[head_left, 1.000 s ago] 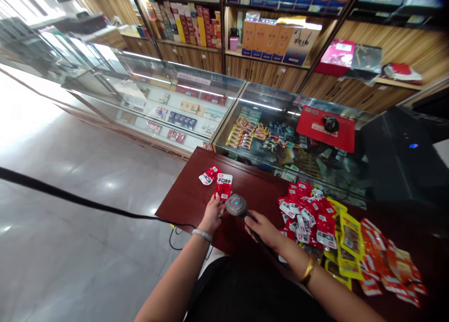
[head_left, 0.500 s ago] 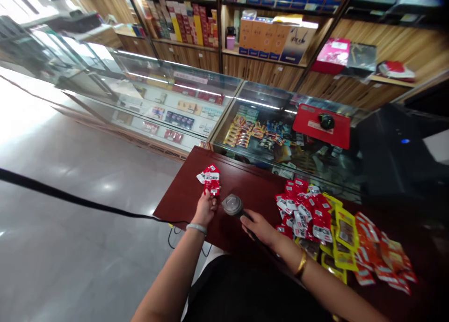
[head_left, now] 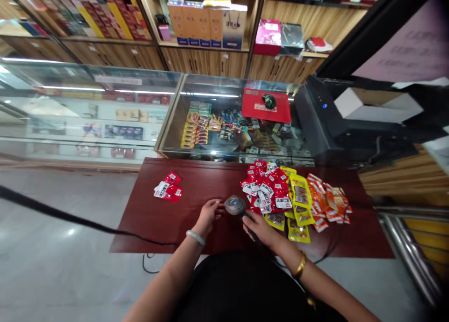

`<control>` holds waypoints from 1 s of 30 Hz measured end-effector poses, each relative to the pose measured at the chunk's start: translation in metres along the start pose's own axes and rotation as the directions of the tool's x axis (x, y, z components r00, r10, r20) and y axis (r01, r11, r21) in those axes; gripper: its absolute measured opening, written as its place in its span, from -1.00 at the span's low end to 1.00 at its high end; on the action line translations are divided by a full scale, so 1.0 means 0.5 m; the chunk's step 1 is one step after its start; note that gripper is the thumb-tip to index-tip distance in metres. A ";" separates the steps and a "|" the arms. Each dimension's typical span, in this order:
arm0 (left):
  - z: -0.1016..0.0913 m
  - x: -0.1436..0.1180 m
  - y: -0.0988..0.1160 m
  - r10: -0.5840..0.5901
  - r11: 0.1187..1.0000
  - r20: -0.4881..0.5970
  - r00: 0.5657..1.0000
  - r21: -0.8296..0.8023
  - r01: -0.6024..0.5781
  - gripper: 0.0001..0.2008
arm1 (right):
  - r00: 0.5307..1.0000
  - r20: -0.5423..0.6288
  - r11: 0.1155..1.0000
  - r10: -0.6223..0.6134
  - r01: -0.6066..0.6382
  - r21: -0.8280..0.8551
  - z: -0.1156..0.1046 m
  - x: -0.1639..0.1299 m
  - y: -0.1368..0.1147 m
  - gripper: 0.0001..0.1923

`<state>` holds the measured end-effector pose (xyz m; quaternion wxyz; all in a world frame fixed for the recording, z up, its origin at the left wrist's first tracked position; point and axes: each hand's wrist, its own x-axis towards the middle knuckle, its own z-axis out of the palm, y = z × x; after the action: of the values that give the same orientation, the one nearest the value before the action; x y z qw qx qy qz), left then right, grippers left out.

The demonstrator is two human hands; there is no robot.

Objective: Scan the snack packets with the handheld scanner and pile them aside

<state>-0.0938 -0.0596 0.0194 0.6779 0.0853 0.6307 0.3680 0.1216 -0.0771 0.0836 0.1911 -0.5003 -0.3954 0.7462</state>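
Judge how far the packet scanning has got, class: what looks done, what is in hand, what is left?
Done: a few red packets lie apart at the table's left. In hand: the right hand holds the scanner; the left hand, empty, rests beside it. Left: the large pile of packets on the right.

Glossy foil packets; polished wood table.

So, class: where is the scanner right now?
The scanner is near the front middle of the red table, between the left hand and the right hand, which grips its handle, just left of the packet pile.
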 end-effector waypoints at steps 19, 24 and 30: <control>0.173 0.037 -0.052 0.138 0.422 0.301 0.944 0.844 -0.331 -0.97 | 0.955 -0.278 0.971 0.101 -0.034 0.235 -0.161 -0.101 0.035 -0.38; 0.104 0.044 -0.020 0.118 0.752 0.137 0.983 0.634 -0.179 -0.90 | 0.978 -0.185 0.987 0.091 -0.064 0.146 -0.120 -0.077 0.034 -0.39; -0.013 0.026 0.052 0.233 0.880 -0.021 0.972 0.431 -0.201 -0.81 | 1.000 0.007 1.000 0.017 -0.017 -0.016 -0.030 -0.005 0.001 -0.42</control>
<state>-0.1108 -0.0354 0.0230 0.5741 0.2879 0.7062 0.2980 0.1360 -0.0732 0.0817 0.1794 -0.5027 -0.3974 0.7465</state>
